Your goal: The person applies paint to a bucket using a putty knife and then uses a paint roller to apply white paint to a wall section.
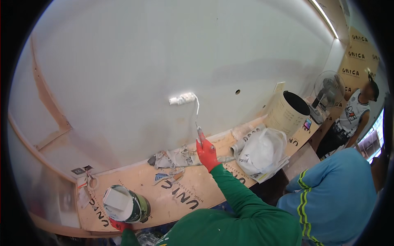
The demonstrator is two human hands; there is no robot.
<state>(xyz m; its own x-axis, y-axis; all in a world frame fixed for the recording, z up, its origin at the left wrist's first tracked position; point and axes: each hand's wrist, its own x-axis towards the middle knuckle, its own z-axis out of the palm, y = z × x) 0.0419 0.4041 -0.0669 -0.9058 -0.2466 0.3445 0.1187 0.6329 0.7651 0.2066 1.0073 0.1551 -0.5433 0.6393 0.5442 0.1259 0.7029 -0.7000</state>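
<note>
My right hand (207, 153), in a red glove, grips the handle of a paint roller (184, 99) with a bent wire frame. Its white-coated sleeve is up against, or just in front of, the pale wall (132, 67). My left hand (120, 225), also gloved in red, holds the near side of a green paint bucket (142, 205) at the counter's left end. That hand is partly hidden by the bucket. A white flat-sided piece (118, 199) sits in the bucket's mouth, and a wire handle hangs at its side.
Printed board covers the counter (212, 187). On it lie crumpled paper (177, 158), a roll of tape (93, 183), a white plastic bag (260, 150), a large cylinder (284, 113), a phone (307, 124) and a fan (329, 87). Wires stick out near a wall socket (78, 171). Another person (354, 113) stands at right.
</note>
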